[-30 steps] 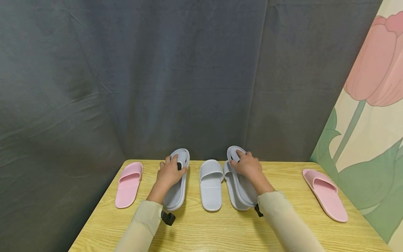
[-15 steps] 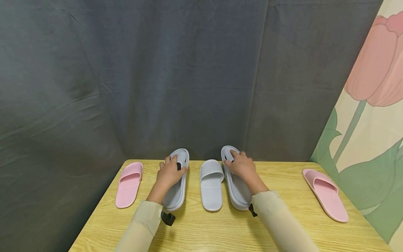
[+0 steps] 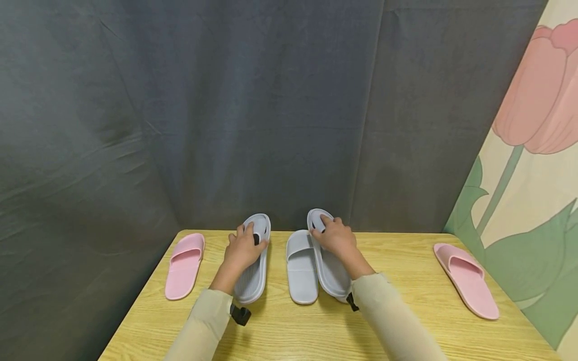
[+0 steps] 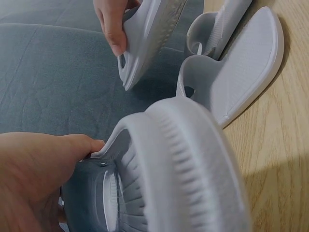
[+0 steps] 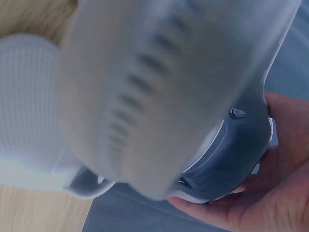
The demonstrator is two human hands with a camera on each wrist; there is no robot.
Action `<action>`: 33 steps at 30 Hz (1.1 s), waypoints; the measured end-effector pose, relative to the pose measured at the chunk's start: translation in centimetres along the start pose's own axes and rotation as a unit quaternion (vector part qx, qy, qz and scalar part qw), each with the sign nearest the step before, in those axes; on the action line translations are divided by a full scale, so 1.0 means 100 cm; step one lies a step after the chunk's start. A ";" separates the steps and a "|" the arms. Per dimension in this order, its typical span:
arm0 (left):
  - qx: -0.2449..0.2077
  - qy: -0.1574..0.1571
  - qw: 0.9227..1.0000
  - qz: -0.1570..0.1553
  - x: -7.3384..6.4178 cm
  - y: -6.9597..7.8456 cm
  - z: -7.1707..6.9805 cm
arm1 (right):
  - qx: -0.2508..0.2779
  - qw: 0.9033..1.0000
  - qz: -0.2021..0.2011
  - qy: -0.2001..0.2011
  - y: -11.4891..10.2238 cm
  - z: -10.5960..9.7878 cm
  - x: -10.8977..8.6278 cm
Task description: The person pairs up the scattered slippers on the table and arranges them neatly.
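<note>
My left hand (image 3: 244,248) grips a thick-soled grey slipper (image 3: 253,281) by its dark strap; the left wrist view shows the ribbed sole edge close up. Another thick-soled grey slipper (image 3: 331,271) is in my right hand (image 3: 336,238), gripped round its strap (image 5: 227,159) and raised with its toe toward the curtain. Below it, a flat grey slipper (image 3: 302,281) lies on the table, its right edge partly covered in the head view. A second flat grey slipper (image 4: 229,24) lies alongside, mostly hidden from the head camera by the raised slipper.
On the wooden table (image 3: 280,336), a pink slipper (image 3: 182,276) lies at the left and another pink slipper (image 3: 471,286) lies tilted outward at the right. A dark curtain (image 3: 271,125) hangs behind the back edge. A wall with a painted tulip (image 3: 533,95) stands at the right.
My right hand has carried its thick-soled slipper leftward, from over the right flat grey slipper to partly overlapping the left one. My left hand and its slipper have stayed nearly still.
</note>
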State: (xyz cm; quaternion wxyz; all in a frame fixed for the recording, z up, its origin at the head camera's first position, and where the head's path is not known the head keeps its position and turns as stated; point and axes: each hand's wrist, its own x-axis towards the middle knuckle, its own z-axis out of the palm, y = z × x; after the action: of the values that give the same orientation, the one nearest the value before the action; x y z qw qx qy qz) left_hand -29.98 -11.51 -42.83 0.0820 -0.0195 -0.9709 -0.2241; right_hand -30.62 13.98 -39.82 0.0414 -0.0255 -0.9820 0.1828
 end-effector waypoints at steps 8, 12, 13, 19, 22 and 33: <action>-0.009 0.003 1.000 0.002 -0.001 0.000 0.000 | 0.002 1.000 -0.003 -0.008 -0.014 0.003 -0.001; -0.007 -0.002 1.000 0.000 -0.001 0.001 0.000 | 0.001 1.000 -0.003 -0.004 -0.019 0.005 -0.001; -0.007 -0.004 1.000 0.000 -0.001 0.001 0.000 | 0.002 1.000 -0.004 -0.001 -0.021 0.005 -0.002; -0.002 -0.008 1.000 0.002 -0.002 0.003 0.000 | 0.008 1.000 -0.010 0.005 -0.029 0.009 -0.005; -0.004 -0.003 1.000 0.005 -0.002 0.003 0.000 | 0.014 1.000 -0.007 0.006 -0.033 0.011 -0.006; -0.008 -0.003 1.000 0.005 -0.003 0.008 0.003 | 0.016 0.999 -0.018 0.022 -0.045 0.017 -0.008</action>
State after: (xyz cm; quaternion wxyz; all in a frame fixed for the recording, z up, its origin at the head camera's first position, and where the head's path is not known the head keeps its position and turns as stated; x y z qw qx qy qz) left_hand -29.71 -10.71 -42.81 0.0799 -0.0260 -0.9692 -0.2314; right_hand -30.15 9.15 -39.84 0.0666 -0.0107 -0.9780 0.1975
